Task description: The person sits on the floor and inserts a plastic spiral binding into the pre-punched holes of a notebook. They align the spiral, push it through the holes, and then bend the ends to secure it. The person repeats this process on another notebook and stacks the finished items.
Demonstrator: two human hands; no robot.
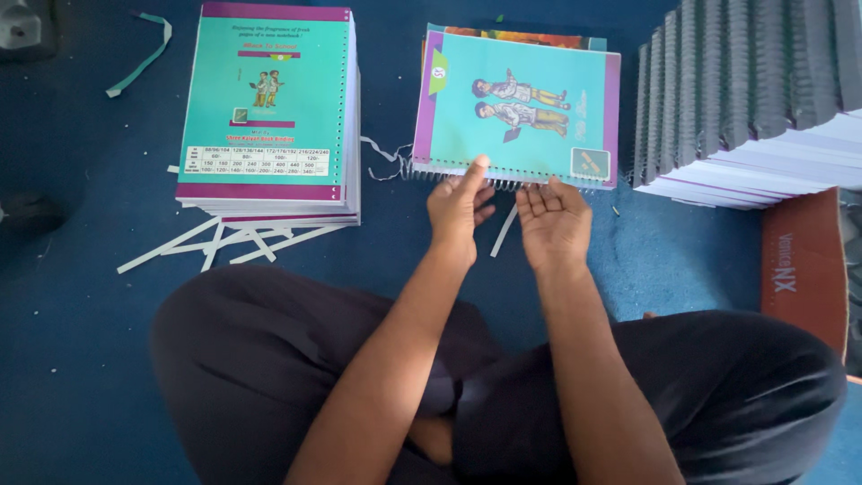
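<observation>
Head view. You sit cross-legged on a blue floor point(72, 359), dark trousers filling the lower half of the frame.

Your left hand point(460, 205) is at centre frame, thumb raised and pressed on the lower edge of a turquoise notebook point(521, 108), fingers curled under that edge at the wire spiral point(503, 180). Grip: narrow pinch on the notebook's bound edge.

Your right hand point(554, 220) lies just right of the left one, palm up, fingers loosely open, fingertips at the spiral. Grip: open, holding nothing that shows; whether the tips touch the wire you cannot tell.

The notebook lies at upper centre, purple-bordered cover up with two drawn figures, spiral edge toward you. It rests on another book whose orange top edge peeks out above.

Upper left: a stack of unbound books point(269, 117), same turquoise cover, punched holes along its right edge, well apart from the hands.

Upper right: a leaning row of grey-edged books point(745, 81).

White paper strips point(224, 242) lie scattered below the stack; one more strip point(504, 232) lies between your hands.
</observation>
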